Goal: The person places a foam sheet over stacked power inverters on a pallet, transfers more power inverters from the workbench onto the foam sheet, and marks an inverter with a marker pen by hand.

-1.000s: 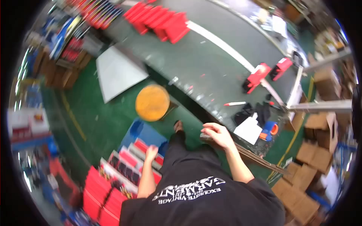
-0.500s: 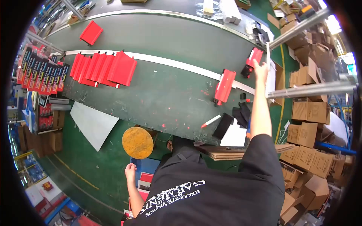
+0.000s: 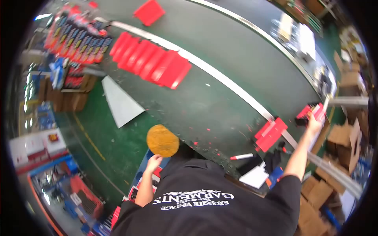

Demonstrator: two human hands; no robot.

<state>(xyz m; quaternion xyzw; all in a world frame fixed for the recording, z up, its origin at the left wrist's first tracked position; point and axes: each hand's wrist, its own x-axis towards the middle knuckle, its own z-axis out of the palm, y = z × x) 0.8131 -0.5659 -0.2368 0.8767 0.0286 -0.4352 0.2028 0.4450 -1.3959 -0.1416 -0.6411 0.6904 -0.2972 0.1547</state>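
At the far right end of the bench, my right hand (image 3: pixel 314 123) is closed on a red plastic case (image 3: pixel 319 111) with a pale strip. Black parts and more red show just left of the fingers; whether they belong to the same case I cannot tell. Nearer to me on the bench lies another red case (image 3: pixel 271 133), across the white strip. My left hand (image 3: pixel 154 162) hangs low beside the round yellow stool (image 3: pixel 162 141), fingers curled together with nothing visible in them.
A row of red cases (image 3: pixel 149 63) leans on the green bench (image 3: pixel 220 114), with one more red case (image 3: pixel 149 12) behind. A marker (image 3: pixel 241 156), black pieces and white paper (image 3: pixel 255 176) lie near the front edge. Printed packages (image 3: pixel 78 41) stand left; cardboard boxes (image 3: pixel 327 196) are stacked right.
The view has turned, so the bench appears tilted. My right hand, which was reaching to the far red case, now grips a red case. My left hand appears closer to the stool.
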